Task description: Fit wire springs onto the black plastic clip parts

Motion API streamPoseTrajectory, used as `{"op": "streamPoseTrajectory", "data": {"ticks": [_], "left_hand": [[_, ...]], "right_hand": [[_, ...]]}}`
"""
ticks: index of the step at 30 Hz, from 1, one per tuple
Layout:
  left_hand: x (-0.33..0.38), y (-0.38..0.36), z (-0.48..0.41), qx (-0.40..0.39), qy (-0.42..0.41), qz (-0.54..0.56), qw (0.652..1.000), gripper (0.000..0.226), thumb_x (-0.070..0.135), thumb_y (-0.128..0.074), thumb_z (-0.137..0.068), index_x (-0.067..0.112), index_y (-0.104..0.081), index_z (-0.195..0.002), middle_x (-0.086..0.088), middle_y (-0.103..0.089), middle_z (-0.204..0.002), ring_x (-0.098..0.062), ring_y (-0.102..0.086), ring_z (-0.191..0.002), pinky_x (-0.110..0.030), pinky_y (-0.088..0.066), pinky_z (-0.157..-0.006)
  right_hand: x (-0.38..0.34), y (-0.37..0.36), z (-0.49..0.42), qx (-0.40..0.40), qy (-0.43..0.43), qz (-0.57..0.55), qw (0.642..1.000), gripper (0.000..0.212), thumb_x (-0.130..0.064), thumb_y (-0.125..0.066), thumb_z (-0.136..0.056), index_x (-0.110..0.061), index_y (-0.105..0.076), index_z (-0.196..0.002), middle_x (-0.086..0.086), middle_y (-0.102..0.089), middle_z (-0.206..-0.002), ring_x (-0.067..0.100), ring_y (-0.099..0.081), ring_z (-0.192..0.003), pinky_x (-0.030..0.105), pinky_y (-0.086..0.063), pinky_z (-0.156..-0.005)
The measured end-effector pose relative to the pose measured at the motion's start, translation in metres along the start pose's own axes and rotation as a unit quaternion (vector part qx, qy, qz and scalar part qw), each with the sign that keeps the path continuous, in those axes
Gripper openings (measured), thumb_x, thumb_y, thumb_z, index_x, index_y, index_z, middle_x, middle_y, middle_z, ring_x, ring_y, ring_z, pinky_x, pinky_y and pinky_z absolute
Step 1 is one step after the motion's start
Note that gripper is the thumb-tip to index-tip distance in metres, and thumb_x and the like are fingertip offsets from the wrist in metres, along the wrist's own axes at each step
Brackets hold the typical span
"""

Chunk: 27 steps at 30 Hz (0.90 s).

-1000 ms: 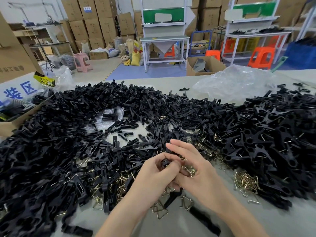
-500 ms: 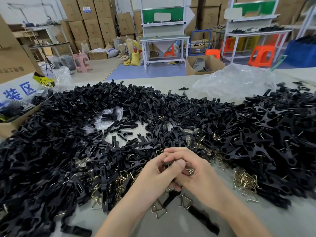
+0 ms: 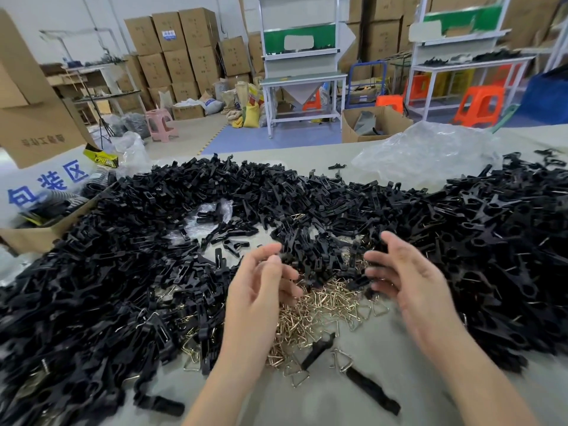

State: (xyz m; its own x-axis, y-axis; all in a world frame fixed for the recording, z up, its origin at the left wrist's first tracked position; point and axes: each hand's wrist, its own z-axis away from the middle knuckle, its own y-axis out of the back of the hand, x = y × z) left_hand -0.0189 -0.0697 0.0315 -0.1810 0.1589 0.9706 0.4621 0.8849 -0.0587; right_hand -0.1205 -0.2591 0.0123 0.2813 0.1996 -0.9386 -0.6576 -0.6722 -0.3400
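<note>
Black plastic clip parts (image 3: 107, 272) lie in a large heap that curves across the grey table, with a second heap (image 3: 498, 241) on the right. Brass-coloured wire springs (image 3: 322, 302) sit in a loose pile between my hands. My left hand (image 3: 261, 296) hovers over the left edge of that pile, fingers relaxed and slightly bent, and nothing shows in it. My right hand (image 3: 412, 284) is held apart to the right, fingers loosely curled and blurred, with no part visibly gripped. Single clip parts (image 3: 316, 348) (image 3: 372, 392) and a triangular spring (image 3: 341, 359) lie nearer to me.
An open cardboard box (image 3: 46, 235) with dark items stands at the table's left edge. A crumpled clear plastic bag (image 3: 424, 155) lies at the back right, and a smaller one (image 3: 212, 213) in the heap's gap. Bare grey table (image 3: 307, 404) shows near me.
My hands were pressed together over a part above the spring pile; now they have drawn apart and lifted, fingers spread, and the part is no longer between them.
</note>
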Motion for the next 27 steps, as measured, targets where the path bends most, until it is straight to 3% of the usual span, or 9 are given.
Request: {"op": "streamPoseTrajectory", "data": {"ticks": [3, 5, 7, 9, 12, 15, 19, 23, 27], "left_hand": [[0.003, 0.026, -0.014, 0.084, -0.05, -0.159, 0.983, 0.018, 0.02, -0.052, -0.1, 0.035, -0.062, -0.105, 0.01, -0.072, -0.088, -0.003, -0.065, -0.072, -0.012, -0.05, -0.059], [0.004, 0.058, -0.036, 0.113, -0.05, -0.307, 0.944, 0.014, 0.026, -0.053, -0.099, 0.035, -0.06, -0.106, 0.009, -0.071, -0.09, -0.003, -0.062, -0.069, -0.015, -0.049, -0.056], [0.003, 0.093, -0.064, 0.113, -0.003, -0.514, 0.85, 0.025, 0.033, -0.052, -0.098, 0.026, -0.058, -0.121, -0.002, -0.068, -0.109, -0.019, -0.064, -0.092, -0.036, -0.054, -0.079], [-0.001, 0.122, -0.089, 0.094, 0.096, -0.642, 0.755, 0.048, 0.046, -0.049, -0.098, 0.019, -0.048, -0.138, -0.018, -0.055, -0.131, -0.04, -0.052, -0.117, -0.05, -0.045, -0.097], [-0.013, 0.143, -0.112, 0.011, 0.225, -0.676, 0.702, 0.082, 0.073, -0.037, -0.093, 0.021, -0.026, -0.155, -0.022, -0.034, -0.151, -0.046, -0.031, -0.139, -0.054, -0.032, -0.112], [-0.025, 0.143, -0.12, -0.039, 0.194, -0.696, 0.69, 0.092, 0.085, -0.029, -0.085, 0.029, -0.015, -0.157, -0.014, -0.029, -0.157, -0.04, -0.025, -0.143, -0.058, -0.032, -0.11], [-0.03, 0.125, -0.119, -0.118, 0.116, -0.681, 0.713, 0.092, 0.087, -0.033, -0.077, 0.031, -0.028, -0.15, -0.006, -0.04, -0.148, -0.033, -0.032, -0.138, -0.055, -0.04, -0.106], [-0.033, 0.118, -0.125, -0.15, 0.086, -0.669, 0.723, 0.068, 0.063, -0.047, -0.096, 0.032, -0.028, -0.153, -0.005, -0.045, -0.146, -0.031, -0.03, -0.138, -0.054, -0.04, -0.107], [-0.037, 0.113, -0.126, -0.146, 0.045, -0.691, 0.707, 0.056, 0.045, -0.042, -0.103, 0.031, -0.027, -0.155, -0.001, -0.043, -0.15, -0.026, -0.031, -0.137, -0.048, -0.046, -0.101]], "right_hand": [[0.007, -0.011, 0.004, -0.035, 0.002, 0.075, 0.997, 0.035, -0.043, -0.058, -0.088, -0.031, -0.068, -0.118, 0.005, -0.078, -0.094, 0.013, -0.07, -0.073, 0.025, -0.058, -0.064], [0.009, -0.012, 0.004, -0.038, 0.003, 0.106, 0.994, 0.03, -0.039, -0.056, -0.093, -0.029, -0.068, -0.118, 0.003, -0.077, -0.091, 0.011, -0.068, -0.071, 0.024, -0.056, -0.062], [0.012, -0.01, 0.004, -0.039, 0.01, 0.129, 0.991, 0.022, -0.032, -0.055, -0.1, -0.029, -0.068, -0.118, 0.001, -0.076, -0.091, 0.011, -0.067, -0.073, 0.027, -0.055, -0.062], [0.016, -0.009, 0.005, -0.046, 0.015, 0.151, 0.987, 0.021, -0.029, -0.054, -0.103, -0.031, -0.069, -0.117, -0.002, -0.075, -0.091, 0.009, -0.066, -0.074, 0.03, -0.054, -0.064], [0.019, -0.01, 0.006, -0.057, 0.014, 0.169, 0.984, 0.021, -0.026, -0.053, -0.104, -0.034, -0.069, -0.116, -0.004, -0.074, -0.09, 0.006, -0.065, -0.072, 0.023, -0.054, -0.062], [0.022, -0.01, 0.005, -0.06, 0.019, 0.183, 0.981, 0.023, -0.023, -0.053, -0.104, -0.036, -0.069, -0.114, -0.005, -0.074, -0.089, 0.005, -0.065, -0.072, 0.019, -0.053, -0.061], [0.025, -0.009, 0.003, -0.062, 0.025, 0.202, 0.977, 0.024, -0.024, -0.052, -0.105, -0.04, -0.068, -0.113, -0.007, -0.074, -0.09, 0.004, -0.065, -0.073, 0.021, -0.052, -0.063], [0.028, -0.007, 0.002, -0.064, 0.031, 0.22, 0.973, 0.024, -0.025, -0.052, -0.105, -0.043, -0.067, -0.113, -0.009, -0.073, -0.09, 0.002, -0.065, -0.074, 0.021, -0.052, -0.064], [0.029, -0.006, 0.003, -0.066, 0.034, 0.231, 0.97, 0.024, -0.026, -0.052, -0.104, -0.043, -0.067, -0.114, -0.009, -0.073, -0.091, 0.003, -0.066, -0.076, 0.022, -0.052, -0.065]]}}
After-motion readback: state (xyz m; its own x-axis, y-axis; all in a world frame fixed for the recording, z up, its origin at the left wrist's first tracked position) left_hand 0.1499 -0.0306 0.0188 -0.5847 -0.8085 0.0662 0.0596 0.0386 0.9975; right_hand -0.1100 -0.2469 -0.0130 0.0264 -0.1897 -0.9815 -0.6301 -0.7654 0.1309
